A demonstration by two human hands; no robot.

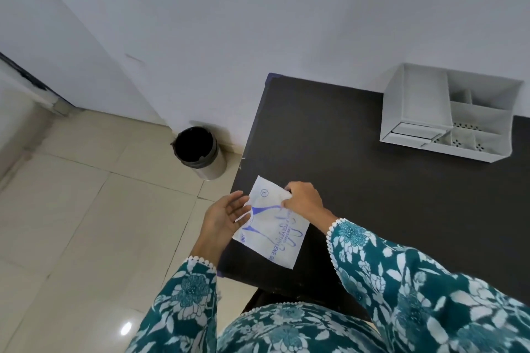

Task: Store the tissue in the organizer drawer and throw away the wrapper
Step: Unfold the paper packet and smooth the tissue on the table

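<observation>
Head view: a flat white paper wrapper printed with blue lettering and line drawings (274,223) lies at the near left corner of the dark brown desk (358,180), its left edge reaching the desk's rim. The right hand (304,199) rests on the wrapper's upper right part, fingers curled and pinching the paper at its top edge. The left hand (226,215) is spread wide, palm up and fingers loose, at the wrapper's left edge, with the fingertips touching or just under the paper; it grips nothing firmly. Both arms wear teal sleeves with a white floral print and white lace cuffs (415,275). Whether tissue is inside the wrapper cannot be told.

At the far right of the desk, against the white wall, stands a white plastic organizer with open compartments and a small drawer at its lower left (447,114), well apart from the hands. On the beige tiled floor (86,209), left of the desk and near the wall, stands a round grey bin lined with a black bag (199,152).
</observation>
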